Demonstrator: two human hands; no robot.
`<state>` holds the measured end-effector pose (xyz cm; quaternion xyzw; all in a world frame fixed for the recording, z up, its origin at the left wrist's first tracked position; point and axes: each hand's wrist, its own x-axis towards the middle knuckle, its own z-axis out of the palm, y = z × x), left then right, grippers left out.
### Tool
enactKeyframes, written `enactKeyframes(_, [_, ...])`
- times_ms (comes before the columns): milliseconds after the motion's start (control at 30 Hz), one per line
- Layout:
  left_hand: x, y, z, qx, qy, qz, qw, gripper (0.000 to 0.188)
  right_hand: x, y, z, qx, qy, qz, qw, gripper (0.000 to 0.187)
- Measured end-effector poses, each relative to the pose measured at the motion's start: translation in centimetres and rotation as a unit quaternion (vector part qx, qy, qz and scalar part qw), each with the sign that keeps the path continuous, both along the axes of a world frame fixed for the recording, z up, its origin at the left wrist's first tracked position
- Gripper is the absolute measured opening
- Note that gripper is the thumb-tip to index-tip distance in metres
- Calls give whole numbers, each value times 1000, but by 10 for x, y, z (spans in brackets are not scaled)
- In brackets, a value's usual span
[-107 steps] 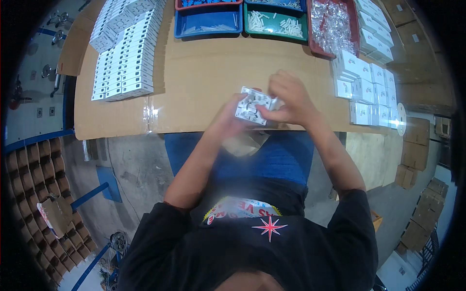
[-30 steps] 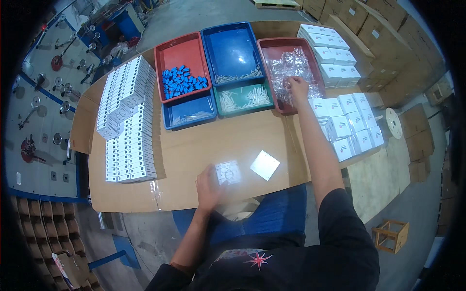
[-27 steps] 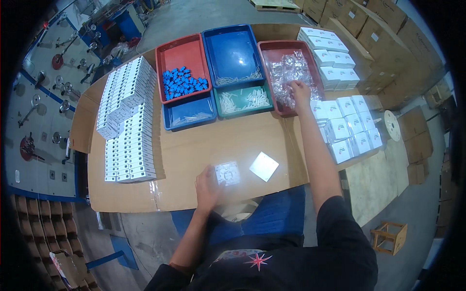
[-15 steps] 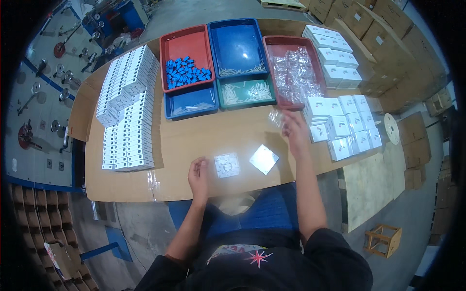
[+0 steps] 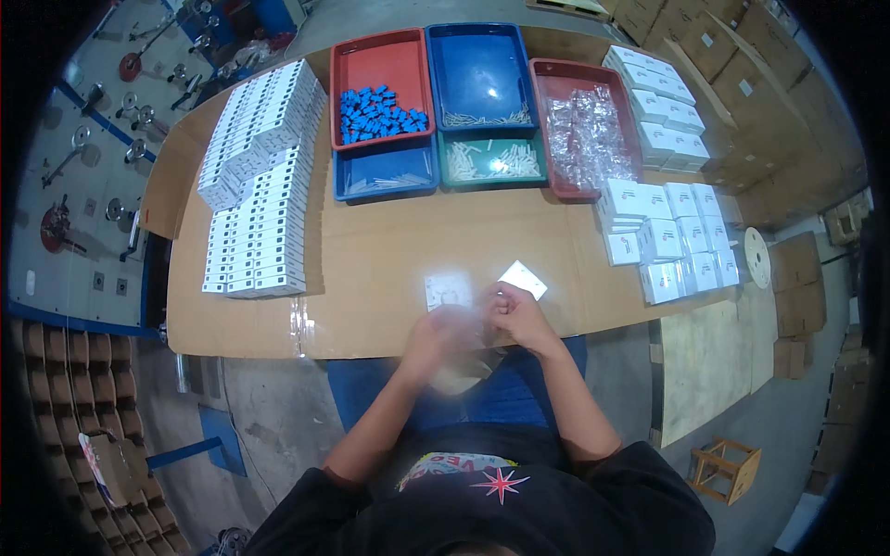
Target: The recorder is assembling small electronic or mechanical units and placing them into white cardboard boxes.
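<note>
Black short-sleeved T-shirt (image 5: 593,510), red star (image 5: 500,485) edged in white, bare forearms (image 5: 582,408), bare hands (image 5: 524,318)

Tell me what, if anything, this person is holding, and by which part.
That cannot be told: the left hand is blurred, and the right hand is curled close beside it, so no grip shows clearly.

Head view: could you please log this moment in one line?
Left hand: blurred, grip unclear | right hand: beside left, grip unclear | white plate: partly hidden
</note>
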<state>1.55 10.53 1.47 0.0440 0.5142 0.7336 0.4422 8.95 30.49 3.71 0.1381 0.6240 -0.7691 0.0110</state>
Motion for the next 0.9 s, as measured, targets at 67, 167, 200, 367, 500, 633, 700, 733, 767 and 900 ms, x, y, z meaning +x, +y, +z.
enactKeyframes(67, [1,-1,5,-16,1,1,1000,22,-3,-3,2,13,-6,4,1000,22])
enactKeyframes(167, [4,-1,5,8,-73,53,996,15,-7,-8,10,-9,-24,-4,1000,19])
enactKeyframes(200, [2,-2,-8,-10,-28,72,997,14,-8,-11,12,-42,-36,-16,998,18])
enactKeyframes(367, [-2,5,-14,-7,71,124,990,14,-9,-20,7,-98,7,-50,994,17])
enactKeyframes(500, [-3,4,-26,-29,102,147,983,18,-9,-21,4,-66,20,-39,997,13])
enactKeyframes(633, [1,6,-26,-50,218,145,964,19,-9,-25,7,-48,7,-30,998,12])
enactKeyframes(700, [3,8,-18,-46,214,151,964,19,-8,-26,5,-66,2,-21,998,13])
enactKeyframes(733, [3,9,-15,-43,211,160,963,19,-8,-27,8,-66,2,-20,998,13])
enactKeyframes(767, [2,7,-20,-44,212,161,963,19,-9,-29,13,-87,-10,-25,996,13])
enactKeyframes(900, [3,3,-32,-87,275,139,947,19,-9,-31,15,-99,-41,-30,994,12])
